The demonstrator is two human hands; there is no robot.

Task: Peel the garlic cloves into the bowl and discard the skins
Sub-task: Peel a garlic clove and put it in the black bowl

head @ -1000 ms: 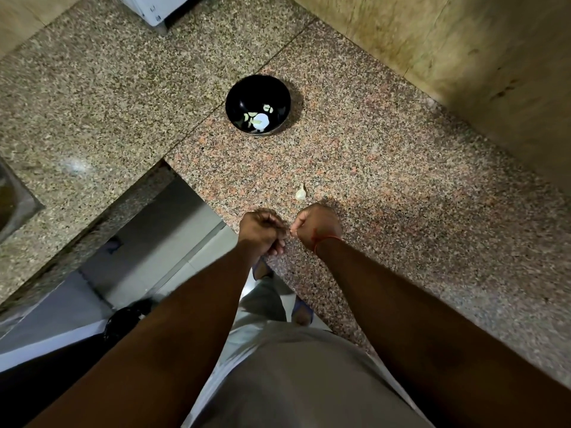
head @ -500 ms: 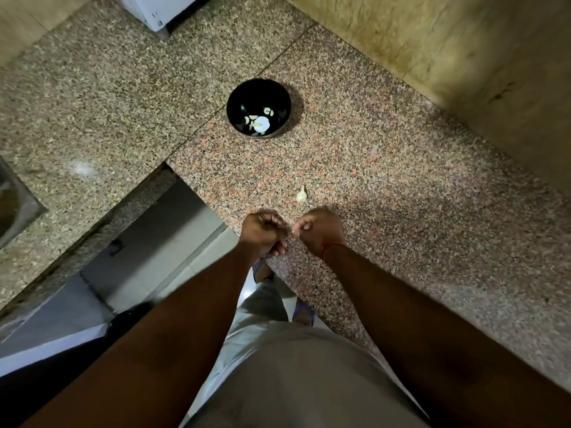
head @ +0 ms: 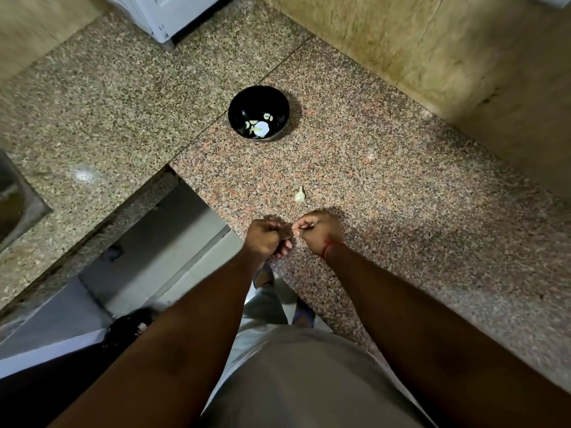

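Observation:
A black bowl (head: 259,97) stands on the granite counter and holds several pale peeled garlic cloves (head: 261,128). One unpeeled garlic clove (head: 299,195) lies on the counter between the bowl and my hands. My left hand (head: 268,239) and my right hand (head: 318,230) meet over the counter's near edge, fingers curled. They pinch something small between them, apparently a garlic clove, which the fingers mostly hide.
The L-shaped granite counter (head: 401,211) has an inner corner just left of my hands, with floor below. A sink (head: 15,205) sits at the far left. A white appliance (head: 167,13) stands at the back. A dark bin (head: 126,332) stands on the floor.
My hands stay together at the same spot with small finger movements. The right hand's fingertips have pulled slightly away from the left.

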